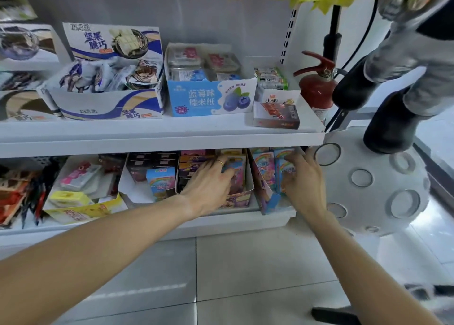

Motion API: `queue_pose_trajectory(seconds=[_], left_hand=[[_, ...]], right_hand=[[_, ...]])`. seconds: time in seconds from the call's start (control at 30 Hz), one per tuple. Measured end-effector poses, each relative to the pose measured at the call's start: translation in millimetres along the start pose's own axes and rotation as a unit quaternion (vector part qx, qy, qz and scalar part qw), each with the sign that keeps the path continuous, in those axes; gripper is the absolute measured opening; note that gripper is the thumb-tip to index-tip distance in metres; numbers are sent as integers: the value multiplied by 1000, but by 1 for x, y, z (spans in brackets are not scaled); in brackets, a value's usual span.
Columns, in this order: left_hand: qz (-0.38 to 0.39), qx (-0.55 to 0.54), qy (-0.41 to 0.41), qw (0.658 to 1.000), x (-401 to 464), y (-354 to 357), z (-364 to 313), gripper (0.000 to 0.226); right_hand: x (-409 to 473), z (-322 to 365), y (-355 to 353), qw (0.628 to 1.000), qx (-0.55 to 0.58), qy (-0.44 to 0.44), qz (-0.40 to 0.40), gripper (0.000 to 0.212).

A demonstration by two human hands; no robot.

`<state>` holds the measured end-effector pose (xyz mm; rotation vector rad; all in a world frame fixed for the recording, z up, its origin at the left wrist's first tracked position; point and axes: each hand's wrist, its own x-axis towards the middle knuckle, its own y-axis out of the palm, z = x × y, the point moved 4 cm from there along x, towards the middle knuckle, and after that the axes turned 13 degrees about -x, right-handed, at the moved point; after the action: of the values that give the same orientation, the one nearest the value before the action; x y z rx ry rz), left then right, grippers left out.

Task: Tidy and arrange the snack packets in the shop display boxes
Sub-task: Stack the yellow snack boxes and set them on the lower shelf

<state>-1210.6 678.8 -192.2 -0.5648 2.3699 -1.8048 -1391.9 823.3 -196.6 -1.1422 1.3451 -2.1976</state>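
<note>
Both of my hands reach into the lower shelf. My left hand [208, 184], with a ring on one finger, lies inside the purple display box [242, 198], its fingers closed on a small blue rainbow packet [237, 168]. My right hand [303, 177] grips a blue rainbow packet [286, 171] standing in the blue display box [267, 200] at the shelf's right end. More rainbow packets [264, 165] stand upright behind in that box. One more blue rainbow packet [161, 182] stands in the white box [130, 192] to the left.
A yellow box [81, 210] with pink and yellow packets sits further left. The upper shelf [159, 133] carries a chocolate box, a blue blueberry box [211, 101] and small boxes. A red fire extinguisher [317, 86] and a white cratered ball [375, 184] stand at the right.
</note>
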Motion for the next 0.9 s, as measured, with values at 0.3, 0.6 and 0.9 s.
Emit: queue_pose_trajectory(seconds=[0.3,0.6,0.9], left_hand=[[-146,-115,212,959,-37,-29,-28,14],[-150,-15,354,923,-39,-15,-81,31],[36,295,387,873,-14,63,-68,61]], right_hand=[[-39,58,-24,956,279,-26,87,56],[-35,-7,-51,937,336,95,-10,49],[19,0,27,977,85,-57,185,41]])
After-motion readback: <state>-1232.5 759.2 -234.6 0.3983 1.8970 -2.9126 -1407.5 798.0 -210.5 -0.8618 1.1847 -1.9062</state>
